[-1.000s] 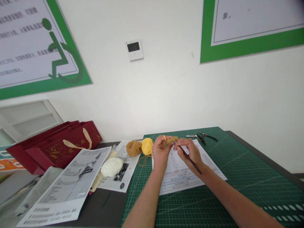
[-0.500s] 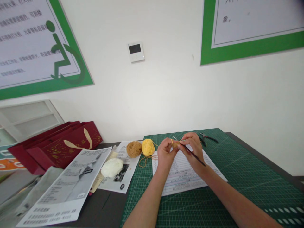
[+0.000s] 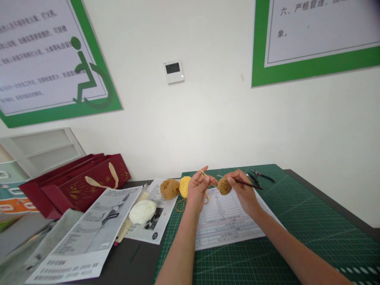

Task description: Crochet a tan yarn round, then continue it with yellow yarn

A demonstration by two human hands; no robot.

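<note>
My left hand [image 3: 197, 189] is raised over the green cutting mat [image 3: 297, 221], fingers pinched on a strand of yellow yarn [image 3: 204, 173] looped over the forefinger. My right hand [image 3: 244, 190] is closed on a dark crochet hook [image 3: 247, 184] and on a small round brown crocheted piece [image 3: 224, 186] that hangs between the two hands. Behind my left hand lie a yellow yarn ball [image 3: 184, 186] and a brown yarn ball [image 3: 169, 189].
A printed sheet [image 3: 228, 221] lies on the mat under my hands. Pliers [image 3: 261, 175] rest at the mat's far edge. Left of the mat are a white yarn ball [image 3: 142, 211], printed papers [image 3: 86, 237], red gift bags [image 3: 77, 184] and grey cloth [image 3: 35, 253].
Both hands have lifted slightly and moved apart. The brown piece, earlier tucked between the fingers, now shows as a round disc, and the hook points more sideways.
</note>
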